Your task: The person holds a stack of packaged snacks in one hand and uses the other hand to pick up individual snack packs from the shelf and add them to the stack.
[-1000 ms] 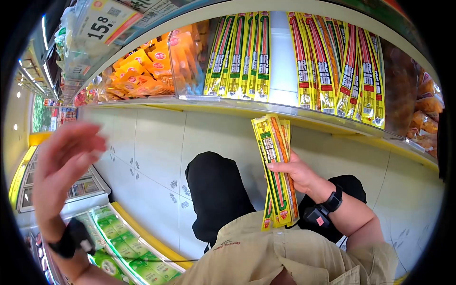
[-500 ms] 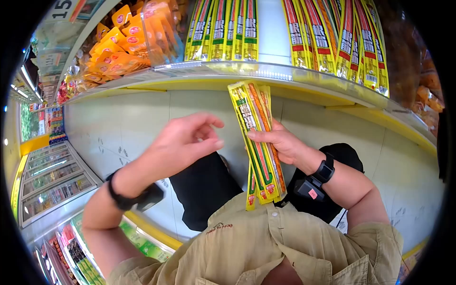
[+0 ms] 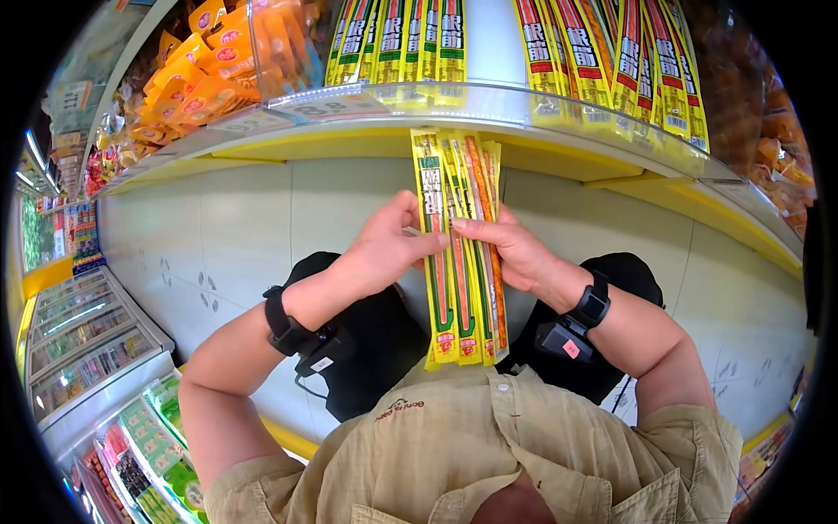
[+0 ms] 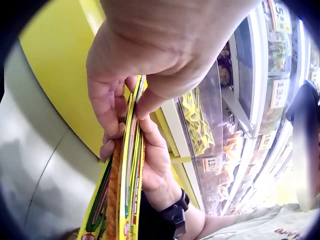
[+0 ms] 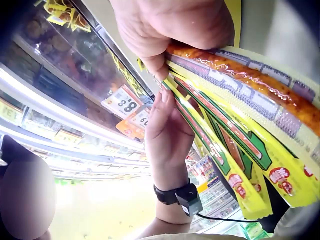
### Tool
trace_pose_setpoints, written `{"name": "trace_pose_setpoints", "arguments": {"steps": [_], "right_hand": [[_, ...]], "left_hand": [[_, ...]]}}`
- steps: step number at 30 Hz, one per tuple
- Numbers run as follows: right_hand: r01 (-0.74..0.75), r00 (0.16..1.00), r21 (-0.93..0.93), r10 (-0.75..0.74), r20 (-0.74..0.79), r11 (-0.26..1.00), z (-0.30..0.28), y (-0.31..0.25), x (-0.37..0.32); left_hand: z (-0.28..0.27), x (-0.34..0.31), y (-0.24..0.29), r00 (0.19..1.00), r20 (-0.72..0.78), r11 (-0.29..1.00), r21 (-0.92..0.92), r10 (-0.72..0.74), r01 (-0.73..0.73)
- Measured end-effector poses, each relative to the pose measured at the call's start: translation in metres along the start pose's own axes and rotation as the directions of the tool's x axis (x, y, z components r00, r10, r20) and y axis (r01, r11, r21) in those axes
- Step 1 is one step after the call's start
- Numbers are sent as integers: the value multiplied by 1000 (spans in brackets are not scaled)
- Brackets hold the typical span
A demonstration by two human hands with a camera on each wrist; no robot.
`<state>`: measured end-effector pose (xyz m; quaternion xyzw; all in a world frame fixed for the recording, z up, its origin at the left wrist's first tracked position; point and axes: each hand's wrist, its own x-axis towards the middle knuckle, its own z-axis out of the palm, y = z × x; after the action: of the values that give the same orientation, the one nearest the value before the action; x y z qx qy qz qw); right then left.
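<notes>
A fanned bunch of long, thin yellow snack packets (image 3: 463, 306) with green and red print stands upright in front of the shirt, below the shelf edge. My right hand (image 3: 515, 249) grips the bunch from its right side, thumb across the front. At the left edge my left hand (image 3: 384, 244) pinches the packets between thumb and fingers. Seen from the left wrist, the packets (image 4: 127, 185) stand edge-on, and an orange-brown stick shows in one. In the right wrist view the left thumb and right fingers meet near the upper part of the bunch, whose packets (image 5: 250, 150) spread at the bottom.
Above, a shelf (image 3: 497, 105) with a clear front lip holds rows of green-label packets (image 3: 401, 44) and red-label packets (image 3: 611, 61), with a bare white gap between them. Orange bags (image 3: 201, 79) fill the bin at left. A freezer case (image 3: 96, 341) stands at far left.
My left hand has come in from the far left to the bunch and now pinches its left edge. The packets have spread apart and stand straighter; my right hand keeps its grip.
</notes>
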<state>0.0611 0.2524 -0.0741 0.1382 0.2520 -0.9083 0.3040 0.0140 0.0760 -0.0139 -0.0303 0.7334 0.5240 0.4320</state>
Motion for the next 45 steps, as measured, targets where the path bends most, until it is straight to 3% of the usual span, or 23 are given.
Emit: {"name": "trace_pose_setpoints", "arguments": {"steps": [1, 5, 8, 12, 13, 14, 15, 16, 18, 21, 30, 34, 35, 39, 42, 45], "right_hand": [[16, 1000, 11, -16, -3, 1000, 2, -1, 0], [-3, 998, -29, 1, -67, 1000, 1, -2, -2], [-99, 994, -117, 93, -56, 988, -1, -7, -6], [-56, 998, -163, 55, -9, 985, 8, -9, -11], [-55, 998, -140, 55, -10, 989, 9, -9, -10], [-61, 998, -145, 61, -5, 988, 8, -10, -10], [-69, 998, -150, 69, -2, 986, 6, -10, -10], [-78, 997, -154, 79, 1, 985, 4, -9, -10], [-65, 997, -161, 69, 19, 985, 5, -8, -10], [-56, 997, -190, 65, 40, 980, 8, -9, -12], [-17, 997, -270, 35, 63, 963, 12, -14, -23], [17, 996, -226, 3, 88, 974, 17, -17, -28], [12, 995, -211, 9, 100, 977, 15, -16, -27], [26, 993, -175, -5, 117, 984, 15, -17, -27], [13, 995, -194, 6, 96, 981, 13, -18, -28], [-13, 994, -228, 37, 101, 974, 12, -17, -26]], "left_hand": [[0, -6, 3, 999, -10, 992, -120, -46, 45], [-13, -24, 16, 996, 5, 985, -152, -84, 84], [-29, -44, 34, 990, 132, 996, -68, -54, 63], [-39, -89, 73, 997, 57, 985, 155, 60, -69], [-43, -99, 82, 973, -2, 884, 419, 229, -207], [-46, -109, 89, 918, -13, 698, 654, 397, -292], [-48, -116, 98, 837, 24, 449, 835, 547, -318], [-47, -121, 109, 781, 16, 281, 929, 624, -243], [-46, -128, 127, 650, 54, -56, 998, 758, -17], [-47, -109, 139, 402, 304, -401, 898, 864, 180], [-19, -45, 133, 469, 487, -471, 868, 737, -160], [-7, -57, 142, 457, 519, -476, 852, 722, -217], [-7, -56, 144, 409, 543, -486, 839, 733, -245], [8, -67, 126, 356, 671, -471, 724, 650, -504], [7, -67, 126, 394, 675, -506, 733, 623, -455], [-22, -42, 149, 449, 565, -480, 825, 692, -300]]}}
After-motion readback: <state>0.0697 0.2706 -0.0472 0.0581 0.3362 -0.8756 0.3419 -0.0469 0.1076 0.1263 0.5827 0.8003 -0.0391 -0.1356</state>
